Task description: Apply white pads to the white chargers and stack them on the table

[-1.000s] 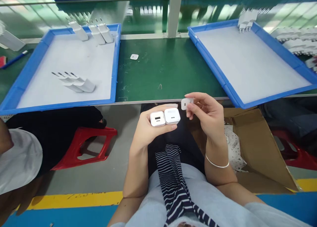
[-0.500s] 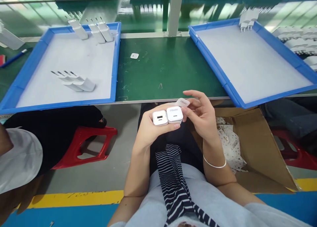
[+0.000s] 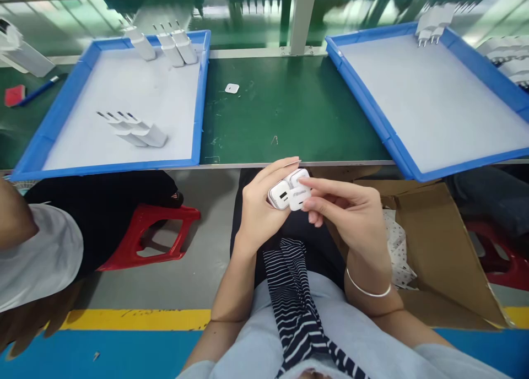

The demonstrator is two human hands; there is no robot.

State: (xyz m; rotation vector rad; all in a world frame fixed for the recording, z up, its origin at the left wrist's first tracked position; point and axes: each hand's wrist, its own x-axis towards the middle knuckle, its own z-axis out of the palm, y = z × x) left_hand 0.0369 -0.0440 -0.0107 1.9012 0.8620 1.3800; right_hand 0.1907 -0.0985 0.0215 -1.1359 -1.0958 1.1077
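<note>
My left hand [image 3: 264, 200] is wrapped around two white plug chargers held side by side. The nearer charger [image 3: 279, 195] faces up with a wide dark port and a narrow one. Behind it the second charger [image 3: 298, 176] is partly covered by my right fingers. Between its thumb and index finger, my right hand [image 3: 351, 208] pinches a small white cover plate [image 3: 298, 199] with a slot and faint grey print. The plate lies in front of the chargers' end faces; whether it touches them I cannot tell. A similar white plate [image 3: 232, 88] lies on the green table [image 3: 289, 109].
A blue-rimmed tray [image 3: 197, 109] at left holds several white chargers [image 3: 142, 134]. Another blue-rimmed tray [image 3: 372, 120] at right has chargers [image 3: 433, 23] in its far corner. An open cardboard box [image 3: 446, 252] stands right of my legs. A person's sleeve [image 3: 49, 252] shows at left.
My right hand has brought the small plate from behind the chargers round to their front, turning its printed side up. My left hand has tilted the chargers. The whole view has shifted slightly.
</note>
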